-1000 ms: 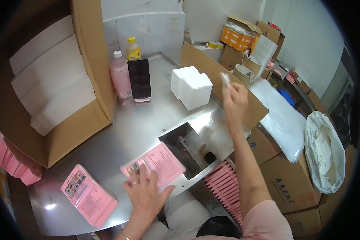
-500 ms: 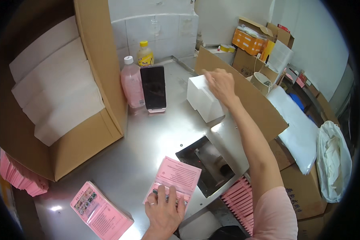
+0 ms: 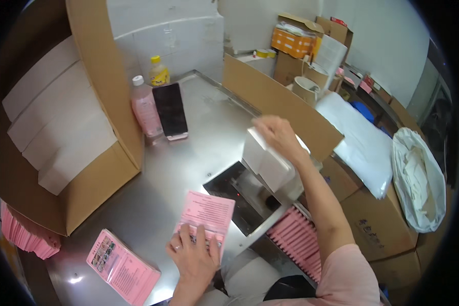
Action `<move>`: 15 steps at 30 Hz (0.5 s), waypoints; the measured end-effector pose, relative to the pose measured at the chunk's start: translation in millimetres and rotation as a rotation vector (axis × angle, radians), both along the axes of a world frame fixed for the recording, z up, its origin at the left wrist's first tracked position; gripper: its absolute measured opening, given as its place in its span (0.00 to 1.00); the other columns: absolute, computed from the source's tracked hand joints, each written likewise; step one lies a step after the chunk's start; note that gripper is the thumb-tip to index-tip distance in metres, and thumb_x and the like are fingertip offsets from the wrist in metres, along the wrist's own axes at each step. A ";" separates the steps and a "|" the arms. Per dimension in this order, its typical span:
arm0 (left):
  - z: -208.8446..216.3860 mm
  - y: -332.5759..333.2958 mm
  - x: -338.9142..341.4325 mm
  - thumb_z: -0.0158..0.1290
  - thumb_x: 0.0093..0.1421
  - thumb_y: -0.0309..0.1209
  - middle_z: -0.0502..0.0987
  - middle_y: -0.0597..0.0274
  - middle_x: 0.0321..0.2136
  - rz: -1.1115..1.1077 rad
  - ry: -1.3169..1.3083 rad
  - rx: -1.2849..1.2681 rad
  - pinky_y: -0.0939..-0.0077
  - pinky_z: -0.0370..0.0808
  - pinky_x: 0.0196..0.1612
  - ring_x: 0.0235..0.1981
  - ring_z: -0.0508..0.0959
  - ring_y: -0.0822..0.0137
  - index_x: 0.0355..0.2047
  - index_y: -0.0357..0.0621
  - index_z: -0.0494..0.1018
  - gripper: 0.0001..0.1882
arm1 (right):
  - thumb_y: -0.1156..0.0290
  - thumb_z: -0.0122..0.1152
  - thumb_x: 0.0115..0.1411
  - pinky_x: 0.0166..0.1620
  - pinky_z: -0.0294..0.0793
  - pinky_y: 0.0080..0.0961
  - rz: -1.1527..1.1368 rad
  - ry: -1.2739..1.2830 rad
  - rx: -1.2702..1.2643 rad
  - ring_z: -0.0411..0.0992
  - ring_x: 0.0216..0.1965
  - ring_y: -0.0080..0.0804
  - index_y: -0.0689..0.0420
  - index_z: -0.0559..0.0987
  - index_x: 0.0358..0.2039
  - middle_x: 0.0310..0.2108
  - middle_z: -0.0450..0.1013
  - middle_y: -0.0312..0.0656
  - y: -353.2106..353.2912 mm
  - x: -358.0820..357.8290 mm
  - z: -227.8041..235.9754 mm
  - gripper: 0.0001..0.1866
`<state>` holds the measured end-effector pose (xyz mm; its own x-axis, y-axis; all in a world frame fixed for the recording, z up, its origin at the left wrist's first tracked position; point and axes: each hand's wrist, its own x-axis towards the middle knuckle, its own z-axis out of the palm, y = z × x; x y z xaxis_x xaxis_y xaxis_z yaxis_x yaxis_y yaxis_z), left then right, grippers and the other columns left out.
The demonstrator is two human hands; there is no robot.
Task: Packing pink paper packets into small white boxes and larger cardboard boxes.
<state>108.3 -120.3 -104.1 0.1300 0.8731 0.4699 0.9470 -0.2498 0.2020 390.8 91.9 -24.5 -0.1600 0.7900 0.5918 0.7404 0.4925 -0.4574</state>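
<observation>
My left hand (image 3: pixel 196 252), fingers spread, rests flat on a pink printed packet (image 3: pixel 209 210) near the front of the metal table. The palm and fingers cover the packet's lower half. My right hand (image 3: pixel 279 135) is closed over the top of a white stack of folded paper (image 3: pixel 270 166), which looks like napkins. Its fingers are slightly blurred. This white stack stands tilted at the far right edge of a dark rectangular opening (image 3: pixel 224 186) in the tabletop. To the left of my left hand lies a pile of pink printed packets (image 3: pixel 125 270).
A large cardboard box (image 3: pixel 104 188) with white paper stacks stands at left. Behind the table's middle are a phone on a stand (image 3: pixel 171 109), a pink bottle (image 3: pixel 147 109) and a yellow-capped bottle (image 3: pixel 159 74). A cardboard flap (image 3: pixel 280 97) edges the right; pink packets (image 3: pixel 296 237) fill a row below.
My right hand has brought the white stack nearer, toward the opening in the table. My left hand stays on the pink packet. The whole view has shifted slightly.
</observation>
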 end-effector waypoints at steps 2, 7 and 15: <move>-1.2 -0.8 1.1 0.56 0.55 0.39 0.69 0.48 0.48 -0.023 0.003 0.017 0.51 0.60 0.49 0.45 0.66 0.48 0.46 0.44 0.75 0.19 | 0.62 0.49 0.67 0.46 0.75 0.40 -0.205 -0.046 0.054 0.78 0.37 0.53 0.60 0.82 0.39 0.38 0.79 0.53 -20.6 17.3 13.2 0.17; 0.3 -2.0 1.0 0.57 0.56 0.37 0.70 0.48 0.47 0.008 -0.005 0.054 0.53 0.60 0.49 0.45 0.67 0.48 0.45 0.44 0.76 0.18 | 0.62 0.51 0.66 0.40 0.73 0.47 -0.550 -0.149 -0.109 0.76 0.35 0.59 0.61 0.81 0.41 0.33 0.76 0.60 -60.6 52.8 11.1 0.16; 1.7 -6.4 1.8 0.58 0.56 0.38 0.70 0.46 0.48 -0.014 -0.024 0.053 0.52 0.60 0.51 0.45 0.67 0.47 0.45 0.42 0.76 0.19 | 0.62 0.60 0.62 0.44 0.72 0.45 -0.442 -0.159 0.307 0.75 0.42 0.53 0.64 0.80 0.39 0.40 0.77 0.56 -89.0 18.9 -1.8 0.15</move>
<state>110.2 -126.7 -102.4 0.1303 0.8449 0.5188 0.9384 -0.2740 0.2106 409.7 2.9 -26.2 0.0409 0.5974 0.8009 0.9547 0.2131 -0.2077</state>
